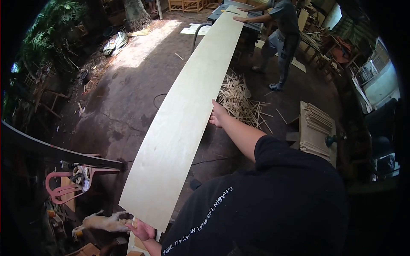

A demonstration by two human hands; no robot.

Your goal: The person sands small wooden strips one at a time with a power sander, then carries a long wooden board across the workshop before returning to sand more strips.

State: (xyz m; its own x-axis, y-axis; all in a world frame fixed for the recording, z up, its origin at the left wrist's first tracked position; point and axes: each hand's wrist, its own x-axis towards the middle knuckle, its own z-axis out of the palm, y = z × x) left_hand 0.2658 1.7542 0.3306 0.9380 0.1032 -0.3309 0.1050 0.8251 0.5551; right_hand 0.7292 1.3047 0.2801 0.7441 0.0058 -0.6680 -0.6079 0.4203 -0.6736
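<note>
A long, pale plywood board (183,115) stretches from near my body to the machine table at the top. My right hand (218,115) holds the board's right edge about midway, thumb beside the edge and the other fingers partly hidden underneath. At the near end, my left hand (143,230) supports the board's end edge, some of its fingers out of sight. Another person (284,38) stands at the far end with both hands laid flat on the board. The board narrows with distance and its far part rests on the machine table (215,13).
A heap of thin wooden offcuts (237,96) lies right of the board. Stacked wood strips (316,123) are farther right. To the left stand a pink plastic chair (57,175) and a light-coloured dog (102,222). A cable (213,161) crosses the floor beneath the board.
</note>
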